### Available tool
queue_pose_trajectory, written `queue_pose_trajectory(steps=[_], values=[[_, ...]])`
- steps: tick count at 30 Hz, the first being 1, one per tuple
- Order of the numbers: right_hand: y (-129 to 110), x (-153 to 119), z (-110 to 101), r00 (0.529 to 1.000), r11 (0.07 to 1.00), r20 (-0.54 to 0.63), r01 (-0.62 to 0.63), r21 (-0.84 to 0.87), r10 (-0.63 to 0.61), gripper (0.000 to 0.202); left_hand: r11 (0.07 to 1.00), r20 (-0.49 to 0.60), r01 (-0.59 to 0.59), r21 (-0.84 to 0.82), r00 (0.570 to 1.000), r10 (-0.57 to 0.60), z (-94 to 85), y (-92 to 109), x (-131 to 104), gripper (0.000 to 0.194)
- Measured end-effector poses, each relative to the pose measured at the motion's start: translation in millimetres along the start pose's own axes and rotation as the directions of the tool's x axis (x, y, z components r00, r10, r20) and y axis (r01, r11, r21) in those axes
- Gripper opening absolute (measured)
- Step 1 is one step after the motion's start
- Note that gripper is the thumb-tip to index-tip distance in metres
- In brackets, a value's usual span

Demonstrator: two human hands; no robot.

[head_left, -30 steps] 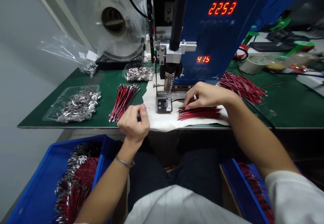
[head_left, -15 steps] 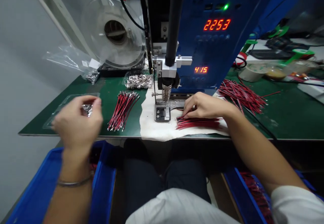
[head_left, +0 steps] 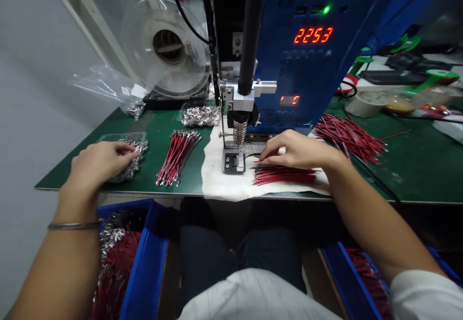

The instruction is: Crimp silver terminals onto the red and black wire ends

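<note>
My left hand (head_left: pixel 101 162) rests at the pile of small silvery metal connectors (head_left: pixel 139 158) on a clear plastic bag, thumb and fingers pinched together; whatever lies between the fingertips is hidden. My right hand (head_left: pixel 294 150) pinches a red wire (head_left: pixel 256 161), whose end pokes out to the left of the fingertips. Just below that hand, a bundle of red and black wires (head_left: pixel 284 176) lies on a pale sheet (head_left: pixel 220 185). Left of the fingertips is the small metal fixture (head_left: pixel 240 162) under the soldering machine's spring-wrapped tip (head_left: pixel 239 133).
Finished-looking wires with metal ends (head_left: pixel 178 156) lie left of the sheet, near a bag of connectors (head_left: pixel 200 115). More red wires (head_left: pixel 352 137) are heaped at right. The blue machine (head_left: pixel 314 69) stands behind. Blue bins (head_left: pixel 144 247) sit below the table edge.
My left hand has turned and come down onto the connector pile, uncovering the left bin. My right hand stays nearly in place, with a red wire end now showing. The lower display reads differently.
</note>
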State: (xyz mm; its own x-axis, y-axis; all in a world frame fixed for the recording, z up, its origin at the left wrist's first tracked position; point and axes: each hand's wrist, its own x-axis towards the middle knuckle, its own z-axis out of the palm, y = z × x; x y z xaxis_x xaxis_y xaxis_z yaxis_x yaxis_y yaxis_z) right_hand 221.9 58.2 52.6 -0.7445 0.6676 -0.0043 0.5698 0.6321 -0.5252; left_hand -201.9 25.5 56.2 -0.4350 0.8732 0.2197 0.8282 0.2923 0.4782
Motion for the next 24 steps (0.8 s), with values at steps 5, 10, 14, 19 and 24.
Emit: queue_pose_trajectory(steps=[5,10,14,19,24], values=[[-2.1,0.2,0.4,1.000,1.000,-0.012,-0.008,-0.021,0.008,0.019,0.943,0.112,-0.001,0.332,0.993,-0.039,2.0,3.5,3.4,0.023],[-3.0,0.7,1.0,1.000,1.000,0.001,-0.022,-0.015,0.022,0.020,0.969,-0.112,0.022,0.246,0.994,0.005,-4.3,-1.1,0.5,0.019],[-6.2,1.3,1.7,1.000,1.000,-0.028,0.008,0.006,-0.008,0.022,0.964,-0.340,-0.226,-0.138,0.925,0.168,-2.1,22.3,-29.3,0.022],[-6.2,4.3,7.5,0.990,0.996,-0.133,0.050,0.071,-0.040,0.026,0.756,-0.179,-0.259,-0.601,0.966,0.189,40.1,79.4,-79.9,0.022],[-6.0,8.3,13.3,0.977,0.990,-0.211,0.045,0.133,-0.016,0.027,0.364,0.054,0.013,-0.931,0.993,0.102,89.0,122.6,-104.0,0.025]])
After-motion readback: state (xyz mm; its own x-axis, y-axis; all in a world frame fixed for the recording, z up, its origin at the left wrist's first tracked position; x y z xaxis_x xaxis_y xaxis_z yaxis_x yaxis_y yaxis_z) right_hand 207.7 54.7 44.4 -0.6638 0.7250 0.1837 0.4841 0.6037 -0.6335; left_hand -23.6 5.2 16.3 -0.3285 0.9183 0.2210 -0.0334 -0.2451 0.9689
